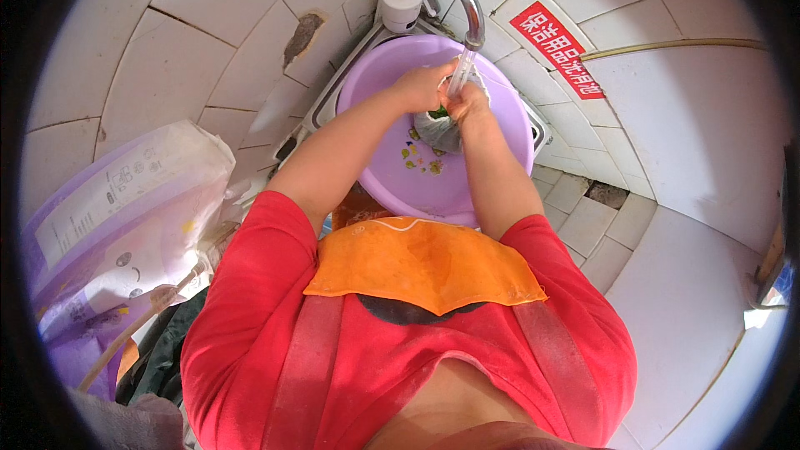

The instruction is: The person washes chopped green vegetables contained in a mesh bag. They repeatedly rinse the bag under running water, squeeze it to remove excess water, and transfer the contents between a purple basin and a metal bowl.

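Water runs from the curved metal faucet (476, 25) onto both hands and a pale grey-green cloth (437, 132) over a purple plastic basin (390, 181). My left hand (425, 87) grips the cloth's upper left edge, fingers close to the stream. My right hand (469, 101) is on the cloth's right side, under the water, its fingers partly hidden by the stream. The cloth hangs bunched below the hands, and something green shows in its fold. Printed flowers and leaves mark the basin's bottom.
The basin sits in a metal-rimmed sink (325, 100) in a white-tiled corner. A white faucet heater body (401, 6) stands behind it. A red sign with writing (558, 50) is on the right wall. Purple-and-white plastic packaging (137, 200) and a thin stick (131, 331) are at the left.
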{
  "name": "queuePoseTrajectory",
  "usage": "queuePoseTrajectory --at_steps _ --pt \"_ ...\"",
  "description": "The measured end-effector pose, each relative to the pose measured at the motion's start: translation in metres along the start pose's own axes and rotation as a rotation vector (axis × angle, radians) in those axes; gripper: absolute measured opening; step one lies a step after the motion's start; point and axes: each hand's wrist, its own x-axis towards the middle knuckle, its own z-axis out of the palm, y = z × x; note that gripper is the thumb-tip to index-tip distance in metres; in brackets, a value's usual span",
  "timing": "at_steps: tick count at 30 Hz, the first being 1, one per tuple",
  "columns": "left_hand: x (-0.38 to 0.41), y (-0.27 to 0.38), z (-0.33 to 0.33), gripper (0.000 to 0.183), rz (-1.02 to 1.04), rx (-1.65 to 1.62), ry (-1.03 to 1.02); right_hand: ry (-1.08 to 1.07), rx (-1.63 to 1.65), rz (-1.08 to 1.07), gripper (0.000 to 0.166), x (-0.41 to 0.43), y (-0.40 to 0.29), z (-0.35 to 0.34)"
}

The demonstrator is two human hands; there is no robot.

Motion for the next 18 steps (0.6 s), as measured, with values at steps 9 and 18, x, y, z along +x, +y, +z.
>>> queuePoseTrajectory --at_steps 9,18 --pt "0.005 -0.012 0.008 0.071 0.019 0.028 0.02 0.088 0.027 -0.094 0.018 0.0 0.004 -0.001" --pt "0.0 0.001 -0.002 0.072 0.002 0.014 -0.009 0.038 -0.015 -0.022 0.02 0.009 0.0 -0.006"
